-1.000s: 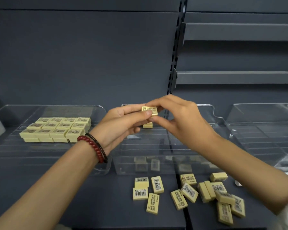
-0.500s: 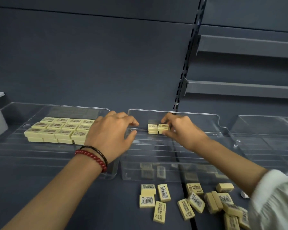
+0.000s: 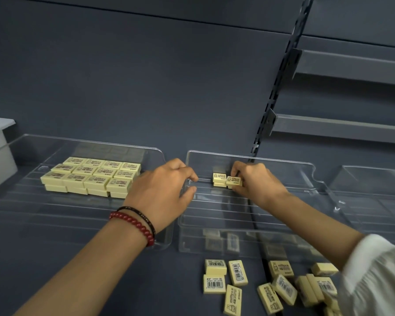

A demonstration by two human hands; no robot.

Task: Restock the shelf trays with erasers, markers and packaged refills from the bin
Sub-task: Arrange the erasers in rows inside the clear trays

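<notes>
Pale yellow rectangular eraser (image 3: 234,180), aloft between both grips a second ago, now sits in the clear plastic tray (image 3: 283,169), pinched by my right grip (image 3: 258,185), touching the stack (image 3: 219,178) to its left. Left grip (image 3: 162,192) curls at the tray wall; whether it is clamped I cannot tell. Release looks due.

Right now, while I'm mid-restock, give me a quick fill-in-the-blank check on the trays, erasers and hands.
1. The right hand pinches an eraser at the back of the ____ tray.
2. The left tray holds erasers stacked ____ layers deep.
3. The bead bracelet at the wrist of the left hand is ____.

Missing words: middle; two; red.
</notes>
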